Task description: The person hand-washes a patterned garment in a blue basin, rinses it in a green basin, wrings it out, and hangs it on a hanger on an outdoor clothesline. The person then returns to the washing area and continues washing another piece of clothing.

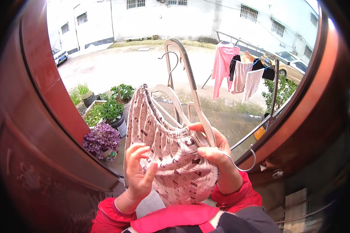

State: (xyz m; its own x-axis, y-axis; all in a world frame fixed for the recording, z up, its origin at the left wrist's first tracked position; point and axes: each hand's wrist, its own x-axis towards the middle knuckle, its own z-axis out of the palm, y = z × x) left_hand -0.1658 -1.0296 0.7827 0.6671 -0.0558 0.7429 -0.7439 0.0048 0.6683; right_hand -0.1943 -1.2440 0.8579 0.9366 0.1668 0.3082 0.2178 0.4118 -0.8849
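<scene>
Gathered elastic-waist trousers or shorts [175, 169], pale with dark printed marks, hang before my chest; which of the two I cannot tell. A beige plastic hanger [170, 93] with a metal hook pointing up sits partly inside the waistband [163, 128]. My right hand [218, 145] pinches the waistband's right end and a second beige hanger [202, 113], which has a dark ribbed strip. Below that hand a metal hook [253, 163] curves out to the right. My left hand [140, 169] is raised at the garment's front, fingers apart, gripping nothing.
Brown double doors [61, 151] stand on both sides of me. Potted plants [113, 110] and a purple-leaved plant [102, 141] are at the left. Outside on the right, clothes [224, 65] hang from a metal drying rack [245, 43]. Cars [59, 55] are parked beyond.
</scene>
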